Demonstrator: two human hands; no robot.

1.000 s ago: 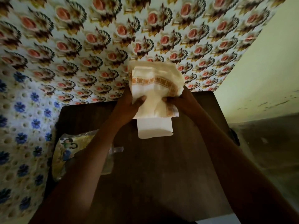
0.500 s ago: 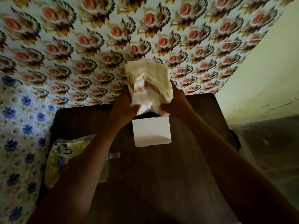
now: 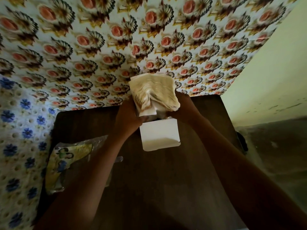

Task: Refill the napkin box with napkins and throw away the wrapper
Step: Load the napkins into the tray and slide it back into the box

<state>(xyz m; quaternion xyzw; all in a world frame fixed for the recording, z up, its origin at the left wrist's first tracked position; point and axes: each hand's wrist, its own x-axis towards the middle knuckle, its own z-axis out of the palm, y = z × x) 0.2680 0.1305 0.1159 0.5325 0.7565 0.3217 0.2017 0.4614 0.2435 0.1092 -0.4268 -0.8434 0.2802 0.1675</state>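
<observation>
A thick stack of cream napkins (image 3: 153,92) with a brown printed border stands on end in the top of the white napkin box (image 3: 159,136), its lower edge inside the opening. My left hand (image 3: 128,117) grips the stack's left side and my right hand (image 3: 181,107) grips its right side, both just above the box rim. The box stands upright on a dark wooden table (image 3: 166,188), near the far edge. The crumpled clear-and-yellow plastic wrapper (image 3: 69,161) lies flat at the table's left side, partly under my left forearm.
A wall with a rose pattern (image 3: 149,39) rises right behind the table. A cloth with blue flowers (image 3: 20,138) hangs to the left. A pale wall and a dim floor (image 3: 274,146) lie to the right of the table.
The stack has turned edge-up and gone lower, so its bottom now sits in the box opening. Both hands have slid down with it toward the rim.
</observation>
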